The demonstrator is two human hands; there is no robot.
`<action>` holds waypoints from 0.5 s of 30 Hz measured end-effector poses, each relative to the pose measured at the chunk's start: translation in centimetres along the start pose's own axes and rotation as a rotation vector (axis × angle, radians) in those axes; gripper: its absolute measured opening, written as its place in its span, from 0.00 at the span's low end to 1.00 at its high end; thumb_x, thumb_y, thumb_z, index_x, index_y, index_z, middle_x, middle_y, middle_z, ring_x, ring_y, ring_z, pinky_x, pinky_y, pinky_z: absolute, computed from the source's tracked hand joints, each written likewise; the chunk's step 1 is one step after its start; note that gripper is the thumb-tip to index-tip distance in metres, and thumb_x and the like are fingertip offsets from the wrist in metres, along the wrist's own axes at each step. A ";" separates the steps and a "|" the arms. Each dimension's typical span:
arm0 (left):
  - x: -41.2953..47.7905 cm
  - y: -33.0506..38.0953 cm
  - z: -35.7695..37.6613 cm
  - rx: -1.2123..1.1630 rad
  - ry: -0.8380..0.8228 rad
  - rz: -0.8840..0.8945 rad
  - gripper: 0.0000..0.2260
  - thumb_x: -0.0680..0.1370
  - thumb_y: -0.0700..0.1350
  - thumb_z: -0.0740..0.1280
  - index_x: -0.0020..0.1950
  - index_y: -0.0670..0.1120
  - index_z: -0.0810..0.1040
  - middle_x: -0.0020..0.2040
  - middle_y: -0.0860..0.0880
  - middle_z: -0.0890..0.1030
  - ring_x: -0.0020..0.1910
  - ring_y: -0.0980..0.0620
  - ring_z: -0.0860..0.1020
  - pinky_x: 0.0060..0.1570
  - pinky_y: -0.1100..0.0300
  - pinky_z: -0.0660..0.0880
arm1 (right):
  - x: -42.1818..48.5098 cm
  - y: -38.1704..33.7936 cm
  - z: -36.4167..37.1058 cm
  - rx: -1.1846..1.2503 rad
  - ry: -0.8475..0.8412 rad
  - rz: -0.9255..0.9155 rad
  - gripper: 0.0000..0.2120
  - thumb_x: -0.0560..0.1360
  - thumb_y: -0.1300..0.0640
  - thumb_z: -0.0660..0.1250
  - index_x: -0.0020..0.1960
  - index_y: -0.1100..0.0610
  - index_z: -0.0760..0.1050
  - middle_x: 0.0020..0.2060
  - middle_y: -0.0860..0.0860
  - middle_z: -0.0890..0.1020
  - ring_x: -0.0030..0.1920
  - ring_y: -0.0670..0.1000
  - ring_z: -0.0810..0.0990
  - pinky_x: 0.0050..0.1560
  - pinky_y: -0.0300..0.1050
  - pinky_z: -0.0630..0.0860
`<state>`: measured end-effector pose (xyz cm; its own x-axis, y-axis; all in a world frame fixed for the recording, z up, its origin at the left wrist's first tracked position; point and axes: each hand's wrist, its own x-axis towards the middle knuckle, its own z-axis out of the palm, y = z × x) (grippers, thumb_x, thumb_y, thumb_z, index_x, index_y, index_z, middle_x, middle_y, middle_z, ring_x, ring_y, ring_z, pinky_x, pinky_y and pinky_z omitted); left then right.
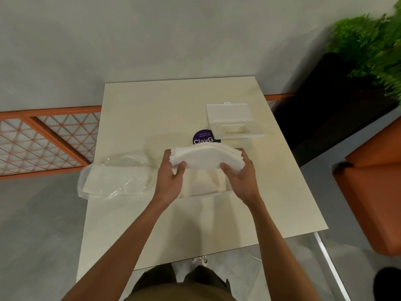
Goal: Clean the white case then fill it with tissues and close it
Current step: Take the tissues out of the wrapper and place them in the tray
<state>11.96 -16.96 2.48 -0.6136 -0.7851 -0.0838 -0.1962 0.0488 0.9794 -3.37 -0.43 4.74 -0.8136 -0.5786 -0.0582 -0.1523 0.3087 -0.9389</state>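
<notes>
Two hands hold one stack of tissues (206, 156) above the table (152, 105), nearer the person than the white case (233, 119) and to its left. The left hand (171, 170) pinches the stack's left end, thumb on the near face. The right hand (240, 172) grips the right end likewise, so the stack bows upward between them. The white case lies open on the table, beyond and to the right of the stack. Its long axis runs left to right, roughly parallel to the stack's. The right hand is the nearer to the case. The likely next move is to carry the stack forward and rightward without turning it, then lower it in. A purple sticker (202, 136) lies just left of the case, and a plastic bag (112, 177) holding more tissues lies well left of it.
</notes>
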 end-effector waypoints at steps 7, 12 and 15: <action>-2.4 -1.4 0.7 -0.011 0.015 0.115 0.39 0.78 0.37 0.75 0.81 0.59 0.59 0.67 0.54 0.75 0.71 0.48 0.74 0.73 0.53 0.71 | -1.5 1.3 -0.2 -0.085 0.011 -0.164 0.36 0.73 0.69 0.79 0.76 0.56 0.70 0.64 0.41 0.77 0.62 0.30 0.72 0.61 0.21 0.66; -3.2 -0.8 0.7 0.331 -0.004 0.324 0.38 0.80 0.43 0.73 0.84 0.60 0.57 0.72 0.52 0.64 0.69 0.53 0.71 0.69 0.64 0.70 | -1.2 1.7 0.1 -0.324 -0.032 -0.347 0.40 0.75 0.57 0.78 0.83 0.43 0.65 0.67 0.48 0.75 0.63 0.39 0.74 0.66 0.23 0.63; -2.8 -0.9 0.5 0.727 -0.022 0.489 0.34 0.80 0.47 0.71 0.84 0.60 0.61 0.72 0.46 0.61 0.70 0.45 0.69 0.67 0.49 0.76 | -1.0 2.4 0.3 -0.599 -0.032 -0.461 0.36 0.78 0.46 0.73 0.83 0.38 0.64 0.68 0.49 0.70 0.62 0.47 0.76 0.61 0.43 0.79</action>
<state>13.45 -14.52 1.77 -0.7694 -0.5618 0.3041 -0.3419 0.7642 0.5469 -2.80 0.70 2.42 -0.5783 -0.7670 0.2779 -0.7596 0.3821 -0.5263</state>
